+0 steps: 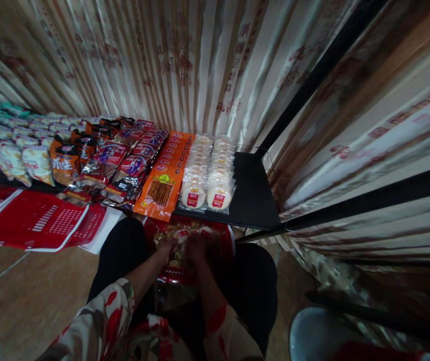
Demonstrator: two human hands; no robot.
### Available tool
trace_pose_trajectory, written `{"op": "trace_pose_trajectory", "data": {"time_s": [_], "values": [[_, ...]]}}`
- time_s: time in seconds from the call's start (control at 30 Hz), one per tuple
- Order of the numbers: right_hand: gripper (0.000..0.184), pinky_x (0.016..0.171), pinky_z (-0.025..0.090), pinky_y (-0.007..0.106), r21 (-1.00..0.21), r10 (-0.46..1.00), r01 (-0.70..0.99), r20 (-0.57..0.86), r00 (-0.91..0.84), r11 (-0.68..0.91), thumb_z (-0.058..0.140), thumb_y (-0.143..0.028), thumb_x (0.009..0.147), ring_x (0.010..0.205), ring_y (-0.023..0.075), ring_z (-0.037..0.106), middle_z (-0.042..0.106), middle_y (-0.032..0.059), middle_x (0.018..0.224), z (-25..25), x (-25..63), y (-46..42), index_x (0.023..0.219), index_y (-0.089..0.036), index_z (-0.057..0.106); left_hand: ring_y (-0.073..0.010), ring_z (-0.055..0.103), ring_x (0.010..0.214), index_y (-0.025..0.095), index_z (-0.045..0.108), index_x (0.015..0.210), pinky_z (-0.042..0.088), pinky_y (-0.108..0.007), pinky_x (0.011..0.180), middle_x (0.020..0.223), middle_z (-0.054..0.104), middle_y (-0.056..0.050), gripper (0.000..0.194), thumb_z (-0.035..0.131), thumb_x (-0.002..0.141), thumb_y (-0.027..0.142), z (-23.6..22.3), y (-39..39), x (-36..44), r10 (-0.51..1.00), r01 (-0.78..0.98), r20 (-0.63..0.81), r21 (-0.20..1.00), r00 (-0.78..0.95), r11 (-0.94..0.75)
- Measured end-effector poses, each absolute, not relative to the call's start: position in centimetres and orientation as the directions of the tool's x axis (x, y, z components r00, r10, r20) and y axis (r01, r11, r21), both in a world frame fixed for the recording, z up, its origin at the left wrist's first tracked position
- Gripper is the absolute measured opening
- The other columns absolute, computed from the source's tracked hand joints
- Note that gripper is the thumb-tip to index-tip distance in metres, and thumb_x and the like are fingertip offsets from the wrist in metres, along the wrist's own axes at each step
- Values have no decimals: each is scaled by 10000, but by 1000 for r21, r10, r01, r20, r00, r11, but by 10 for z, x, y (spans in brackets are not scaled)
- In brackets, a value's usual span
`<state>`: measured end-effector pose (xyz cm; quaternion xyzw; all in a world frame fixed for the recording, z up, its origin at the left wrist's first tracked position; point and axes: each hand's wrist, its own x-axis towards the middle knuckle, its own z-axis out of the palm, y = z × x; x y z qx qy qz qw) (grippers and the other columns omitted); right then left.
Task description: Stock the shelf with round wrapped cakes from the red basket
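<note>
Both my hands are down inside a red bag (pixel 227 243) between my knees, under the front edge of a black shelf. My left hand (pixel 166 250) has its fingers curled in at the left of a wrapped rice cracker packet (pixel 182 234); what they grip is hidden. My right hand (pixel 195 249) is in shadow close beside it, near another rice cracker packet (pixel 206 231). Its fingers are too dark to make out. Several shiny wrapped snacks lie around the hands in the bag.
On the black shelf (pixel 254 185) stand two rows of rice cracker packets (pixel 220 190), an orange snack packet (pixel 162 188), dark red packets (pixel 132 165) and white bags (pixel 36 163). Red bags (pixel 37 218) hang at left. A curtain (pixel 184 60) and black poles (pixel 320 70) border the shelf.
</note>
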<state>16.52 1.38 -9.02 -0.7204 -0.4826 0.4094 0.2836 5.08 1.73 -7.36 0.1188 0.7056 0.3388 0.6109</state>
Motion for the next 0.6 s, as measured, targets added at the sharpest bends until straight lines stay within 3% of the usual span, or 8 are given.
{"op": "trace_pose_trajectory", "data": {"time_s": [0.17, 0.33, 0.47, 0.6], "values": [[229, 673, 473, 296, -754, 904, 499, -340, 258, -426, 441, -141, 716, 708, 211, 639, 703, 125, 777, -67, 155, 3, 639, -148, 657, -39, 559, 491, 127, 460, 598, 512, -158, 568, 553, 544, 38, 232, 604, 706, -19, -66, 16, 48, 554, -319, -796, 606, -244, 729], [240, 727, 468, 279, -774, 930, 518, -277, 240, -364, 453, -163, 726, 761, 192, 635, 710, 86, 777, -46, 148, -14, 680, -171, 688, -64, 596, 535, 120, 506, 663, 545, -196, 588, 607, 588, 10, 206, 519, 718, -78, -46, 16, 41, 564, -336, -805, 590, -183, 734], [235, 723, 455, 255, -807, 955, 510, -252, 155, -296, 460, -194, 751, 777, 170, 620, 703, 62, 795, -34, 150, -26, 710, -173, 690, -80, 614, 566, 130, 551, 709, 538, -208, 599, 644, 610, 8, 228, 488, 705, -89, -26, 15, 34, 625, -297, -765, 640, -154, 709], [234, 637, 443, 229, -813, 942, 508, -335, -7, -286, 461, -217, 762, 686, 149, 610, 688, 32, 717, -19, 158, -32, 712, -158, 682, -75, 601, 561, 140, 590, 748, 505, -185, 584, 649, 617, 13, 199, 538, 693, -45, -15, 13, 20, 684, -210, -703, 711, -193, 671]]}}
